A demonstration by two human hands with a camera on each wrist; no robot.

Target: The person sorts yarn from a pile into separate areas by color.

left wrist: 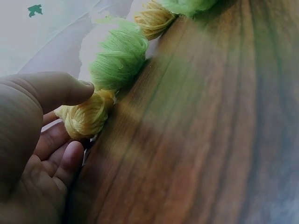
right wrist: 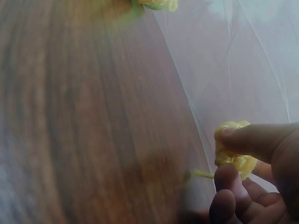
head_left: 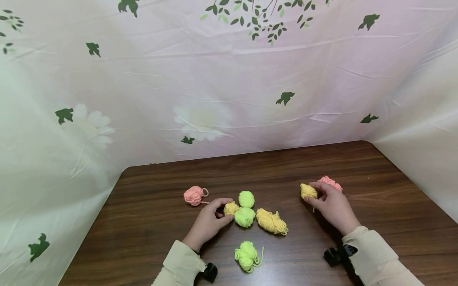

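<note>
My left hand (head_left: 209, 222) holds a small yellow yarn ball (head_left: 231, 208) between thumb and fingers; in the left wrist view this yellow ball (left wrist: 86, 116) touches a green one. Two light green yarn balls (head_left: 246, 199) (head_left: 245, 217) sit together just right of it. Over at the right, my right hand (head_left: 335, 206) pinches another yellow yarn ball (head_left: 308, 191), and a loose yarn end (right wrist: 203, 174) sticks out below it in the right wrist view. A pink yarn ball (head_left: 330, 182) is partly hidden behind that hand.
A longer yellow yarn bundle (head_left: 271, 221) lies between the hands, beside the green pair. Nearer the front is a green yarn ball (head_left: 247, 256) with a loose tail. Another pink yarn ball (head_left: 194, 196) rests at left on the dark wooden table (head_left: 143, 230). A patterned cloth (head_left: 229, 79) hangs behind.
</note>
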